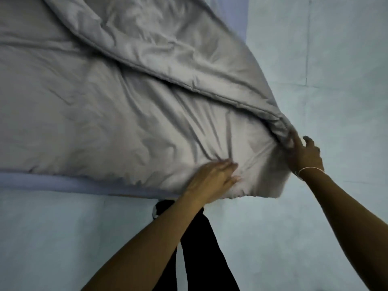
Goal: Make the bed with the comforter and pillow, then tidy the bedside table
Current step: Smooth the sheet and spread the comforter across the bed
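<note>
Head view, looking down over the corner of a bed (pixel 63 182) whose bluish edge shows below a grey comforter (pixel 105 106). The comforter covers most of the bed, with an upper part folded back over itself along a diagonal seam running from upper left to lower right, and its near corner hangs past the bed edge. The left hand (pixel 212 179) lies flat on the comforter near that corner, fingers together and stretched out, pressing the cloth, which wrinkles around it (the fingers are somewhat blurred). The right hand (pixel 304 153) is at the end of the folded layer, thumb and fingers pinching the bunched edge there, with one finger curled free. A thin bracelet (pixel 310 169) sits on the right wrist. Below the arms, dark trousers (pixel 201 248) show against the pale floor (pixel 315 227). A pale wall (pixel 336 49) stands beyond the bed.
</note>
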A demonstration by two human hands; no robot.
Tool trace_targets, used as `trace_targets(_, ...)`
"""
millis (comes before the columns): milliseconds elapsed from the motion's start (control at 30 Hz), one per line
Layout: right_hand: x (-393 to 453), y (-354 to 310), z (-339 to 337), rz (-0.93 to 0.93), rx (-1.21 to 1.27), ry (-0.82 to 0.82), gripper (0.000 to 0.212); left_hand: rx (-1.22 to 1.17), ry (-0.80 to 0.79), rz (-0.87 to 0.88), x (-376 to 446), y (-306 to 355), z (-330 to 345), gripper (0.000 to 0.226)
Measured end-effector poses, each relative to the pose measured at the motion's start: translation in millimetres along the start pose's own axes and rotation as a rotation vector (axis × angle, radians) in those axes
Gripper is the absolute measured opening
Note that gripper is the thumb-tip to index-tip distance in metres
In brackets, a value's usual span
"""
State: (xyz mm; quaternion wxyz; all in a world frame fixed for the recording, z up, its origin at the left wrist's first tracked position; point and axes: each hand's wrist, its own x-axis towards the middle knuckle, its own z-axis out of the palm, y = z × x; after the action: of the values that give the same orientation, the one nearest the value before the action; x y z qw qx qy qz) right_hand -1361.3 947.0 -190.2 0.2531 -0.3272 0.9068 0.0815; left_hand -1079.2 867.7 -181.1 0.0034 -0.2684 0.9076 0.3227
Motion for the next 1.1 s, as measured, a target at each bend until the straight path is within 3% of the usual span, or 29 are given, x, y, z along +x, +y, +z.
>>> trace_targets(133, -17.7, -44.4, 33.5, -0.185, 0.203, 0.071, 0.074, 0.168, 0.322, -0.198, -12.1, -57.8, -24.7, 0.037)
trace_targets(200, -25.7, -81.4, 38.4, -0.285, 0.326, 0.108, 0.068, 0.282, 0.307, -0.422, -24.8, -92.7, -42.0, 0.048)
trace_targets(267, -31.7, -120.9, 41.7, -0.321, 0.430, 0.106, 0.069, 0.274, 0.187, -0.666, -38.5, -117.9, -54.8, 0.075)
trace_targets(333, -38.5, -154.9, 48.0, -0.282, 0.506, 0.046, 0.075, 0.249, 0.106, -0.793, -49.1, -132.8, -58.6, 0.099)
trace_targets(400, -42.4, -173.0, 55.6, -0.210, 0.530, 0.041, 0.070, 0.313, 0.050, -0.799, -54.4, -138.1, -52.4, 0.102)
trace_targets(467, -43.3, -173.2, 57.5, -0.176, 0.496, 0.159, 0.042, 0.348, 0.026, -0.776, -55.1, -139.2, -44.1, 0.087)
trace_targets(533, -38.9, -164.0, 51.3, -0.211, 0.425, 0.235, 0.020, 0.353, 0.088, -0.761, -50.6, -141.3, -38.0, 0.065)
trace_targets(600, -31.6, -151.8, 41.5, -0.276, 0.333, 0.218, 0.016, 0.365, 0.181, -0.730, -43.4, -139.1, -38.1, 0.051)
trace_targets(733, -9.0, -108.8, 22.5, -0.207, 0.248, 0.262, 0.019, 0.371, 0.250, -0.555, -35.0, -108.4, -28.3, 0.042)
trace_targets(867, -10.5, -107.1, 32.3, -0.085, 0.245, 0.157, 0.019, 0.318, 0.115, -0.378, -44.2, -82.5, -4.3, 0.042)
trace_targets(967, -20.8, -142.0, 34.4, -0.117, 0.344, 0.308, 0.019, 0.281, 0.175, -0.304, -57.4, -90.3, -11.2, 0.044)
trace_targets(1033, -35.8, -166.8, 39.7, -0.247, 0.330, 0.416, 0.036, 0.322, 0.230, -0.375, -68.6, -105.5, -28.2, 0.052)
trace_targets(1100, -59.9, -191.8, 54.9, -0.321, 0.284, 0.307, 0.064, 0.352, 0.241, -0.586, -81.1, -134.3, -43.3, 0.059)
